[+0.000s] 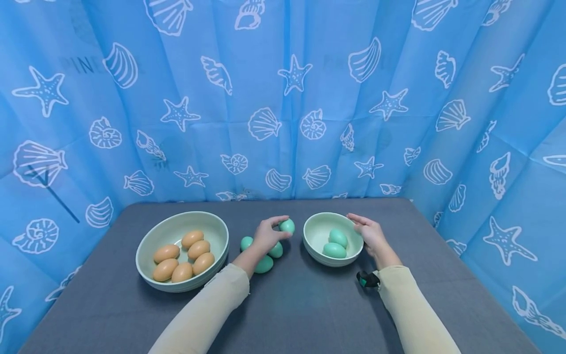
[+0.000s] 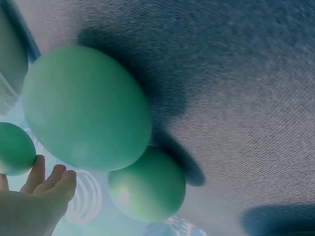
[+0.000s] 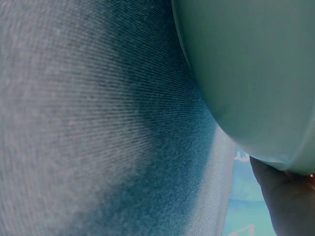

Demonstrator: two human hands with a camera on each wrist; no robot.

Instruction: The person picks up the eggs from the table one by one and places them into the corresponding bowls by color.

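One green egg (image 1: 288,226) in the pinch of the left hand (image 1: 267,236), fingertips narrowed to its width, long axis hard to tell. Just right of that grip, apart from it: small bowl (image 1: 315,235), toward the surface's (image 1: 305,314) far edge, two smooth green eggs (image 1: 334,250) inside. Nearer to that bowl, right hand (image 1: 372,239), touching its right side with extended fingers. Beside the left wrist, three loose green eggs (image 1: 264,264). Toward the left edge, wide, round, pale-green bowl (image 1: 172,228) with six brown eggs (image 1: 199,250). Underneath, grey woven cloth (image 2: 256,108).
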